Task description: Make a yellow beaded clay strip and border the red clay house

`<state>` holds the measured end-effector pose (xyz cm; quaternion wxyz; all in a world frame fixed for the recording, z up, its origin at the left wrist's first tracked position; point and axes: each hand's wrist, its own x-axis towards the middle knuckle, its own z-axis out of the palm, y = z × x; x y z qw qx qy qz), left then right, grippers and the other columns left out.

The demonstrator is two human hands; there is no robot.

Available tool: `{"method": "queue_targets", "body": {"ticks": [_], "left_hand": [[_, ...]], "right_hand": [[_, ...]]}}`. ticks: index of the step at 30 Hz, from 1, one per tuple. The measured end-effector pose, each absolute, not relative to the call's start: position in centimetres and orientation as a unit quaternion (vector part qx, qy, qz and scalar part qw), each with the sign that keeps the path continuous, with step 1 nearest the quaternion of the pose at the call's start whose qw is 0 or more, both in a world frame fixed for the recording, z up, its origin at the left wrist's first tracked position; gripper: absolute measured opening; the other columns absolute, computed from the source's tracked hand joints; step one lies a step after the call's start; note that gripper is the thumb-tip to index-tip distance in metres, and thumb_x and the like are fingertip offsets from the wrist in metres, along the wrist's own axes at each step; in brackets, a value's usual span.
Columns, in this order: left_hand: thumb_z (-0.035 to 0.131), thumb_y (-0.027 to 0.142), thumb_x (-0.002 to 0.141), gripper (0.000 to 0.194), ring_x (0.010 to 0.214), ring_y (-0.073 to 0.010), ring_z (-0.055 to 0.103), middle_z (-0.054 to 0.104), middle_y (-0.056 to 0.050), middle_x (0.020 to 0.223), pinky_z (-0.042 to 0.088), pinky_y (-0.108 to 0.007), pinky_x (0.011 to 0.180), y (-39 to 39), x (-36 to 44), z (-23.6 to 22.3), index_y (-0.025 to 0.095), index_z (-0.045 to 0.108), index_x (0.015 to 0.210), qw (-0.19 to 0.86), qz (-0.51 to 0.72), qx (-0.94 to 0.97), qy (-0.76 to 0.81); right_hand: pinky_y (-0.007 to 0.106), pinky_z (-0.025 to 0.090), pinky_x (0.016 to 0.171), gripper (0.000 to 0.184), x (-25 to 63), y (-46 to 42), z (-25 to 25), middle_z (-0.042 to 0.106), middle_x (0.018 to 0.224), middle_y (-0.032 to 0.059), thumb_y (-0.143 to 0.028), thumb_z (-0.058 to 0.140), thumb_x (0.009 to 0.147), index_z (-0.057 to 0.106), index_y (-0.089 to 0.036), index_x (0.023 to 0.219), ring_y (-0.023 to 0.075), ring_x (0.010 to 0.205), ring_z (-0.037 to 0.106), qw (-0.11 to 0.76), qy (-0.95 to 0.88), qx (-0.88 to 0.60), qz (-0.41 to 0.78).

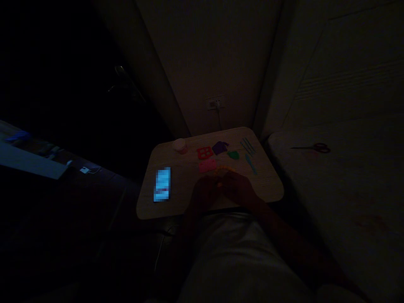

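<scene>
Close together over the table's near edge are my left hand [203, 192] and my right hand [239, 187], both dark and with fingers curled inward. A small orange piece [220, 184] shows between the fingertips of both hands; the dimness hides its exact shape. Just beyond the hands lies a yellow-orange toothed or ridged item [227, 168]. Next to that is a flat pink piece [207, 165]. Farther back are a red four-window frame [205, 152], a purple piece [219, 147] and a green piece [233, 155].
On the small wooden table [184, 179], a lit phone [162, 184] lies left and a pale tub [180, 145] stands at the back left. Thin sticks [248, 146] and a light-blue knife-like tool [251, 163] lie right. Scissors [315, 147] rest on the surface beside the table.
</scene>
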<state>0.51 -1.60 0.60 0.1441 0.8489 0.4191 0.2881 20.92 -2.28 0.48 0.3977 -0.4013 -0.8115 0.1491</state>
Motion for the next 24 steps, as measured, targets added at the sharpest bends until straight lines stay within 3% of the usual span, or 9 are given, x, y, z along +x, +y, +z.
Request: {"method": "queue_targets", "body": {"ticks": [5, 10, 19, 24], "left_hand": [[0.058, 0.040, 0.096, 0.035, 0.110, -0.0261, 0.065, 0.070, -0.012, 0.117, 0.052, -0.044, 0.098, -1.58, 0.57, 0.98, 0.021, 0.062, 0.126, 0.149, 0.306, 0.849, 0.404], [0.052, 0.037, 0.100, 0.025, 0.104, -0.0251, 0.066, 0.072, -0.010, 0.107, 0.053, -0.044, 0.096, -1.35, 0.66, 0.73, 0.022, 0.068, 0.112, 0.133, 0.294, 0.849, 0.418], [0.047, 0.034, 0.103, 0.027, 0.095, -0.0228, 0.065, 0.072, -0.010, 0.100, 0.054, -0.040, 0.088, -1.09, 0.48, 0.53, 0.019, 0.070, 0.103, 0.085, 0.284, 0.869, 0.395], [0.047, 0.036, 0.102, 0.031, 0.088, -0.0221, 0.065, 0.072, -0.009, 0.094, 0.053, -0.038, 0.082, -0.80, 0.29, 0.15, 0.019, 0.073, 0.101, 0.085, 0.279, 0.876, 0.383]], "right_hand": [[0.034, 0.053, 0.080, 0.021, 20.83, -2.16, 0.60, 0.070, 0.098, 0.0087, -0.033, 0.051, 0.101, 0.069, -0.023, 0.104, 0.0223, 0.092, 0.066, 0.393, -0.809, -0.400, 0.175], [0.034, 0.053, 0.080, 0.023, 20.76, -1.85, 0.13, 0.072, 0.096, 0.0085, -0.033, 0.049, 0.103, 0.069, -0.022, 0.102, 0.0225, 0.090, 0.067, 0.372, -0.818, -0.401, 0.179], [0.030, 0.050, 0.075, 0.030, 20.76, -1.86, 0.35, 0.072, 0.090, 0.0078, -0.037, 0.046, 0.104, 0.067, -0.020, 0.091, 0.0204, 0.084, 0.066, 0.348, -0.826, -0.411, 0.166], [0.031, 0.053, 0.080, 0.024, 20.84, -1.93, 0.28, 0.074, 0.101, 0.0090, -0.041, 0.059, 0.098, 0.068, -0.020, 0.103, 0.0216, 0.091, 0.070, 0.369, -0.814, -0.407, 0.187]]}}
